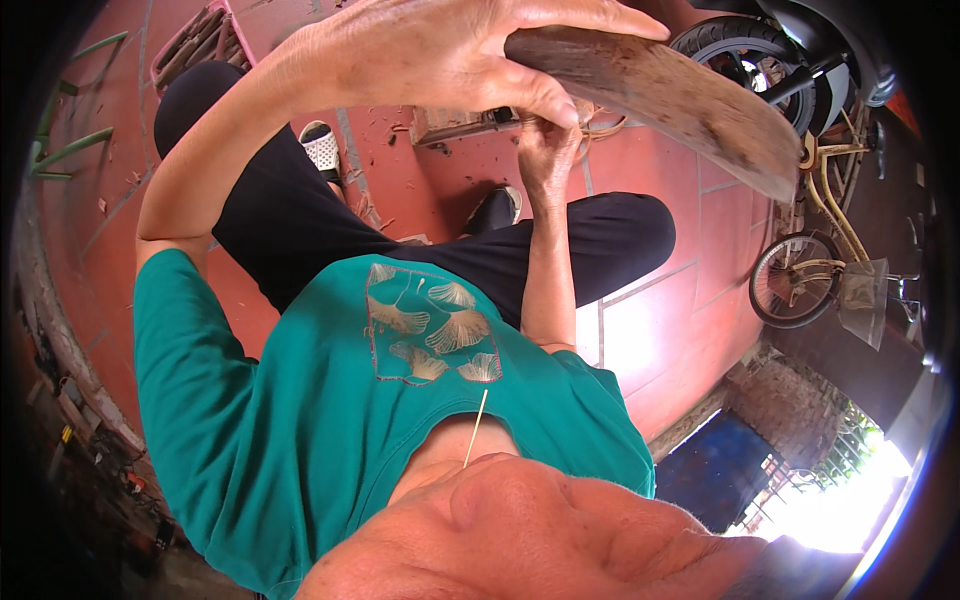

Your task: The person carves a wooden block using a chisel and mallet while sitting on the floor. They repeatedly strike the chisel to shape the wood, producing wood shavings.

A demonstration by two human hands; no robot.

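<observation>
My left hand point(430, 55) comes across the top of the view with its thumb and fingers around the near end of a piece of wood point(680, 110). The wood is long, flat, brown and weathered, with dark patches, and slants down to the right. Just below my left thumb is my right hand point(548, 150), raised with its fingers curled closed. Its fingertips are partly hidden behind the left thumb and the wood, so I cannot make out what they hold.
A wooden box point(450, 122) stands on the red tiled floor point(640, 240) near my feet, with scattered chips. A pink crate point(205, 45) holds wood pieces. Green chair legs point(75, 150) are at left; a motorbike wheel point(745, 60) and yellow bicycle point(835, 190) stand at right.
</observation>
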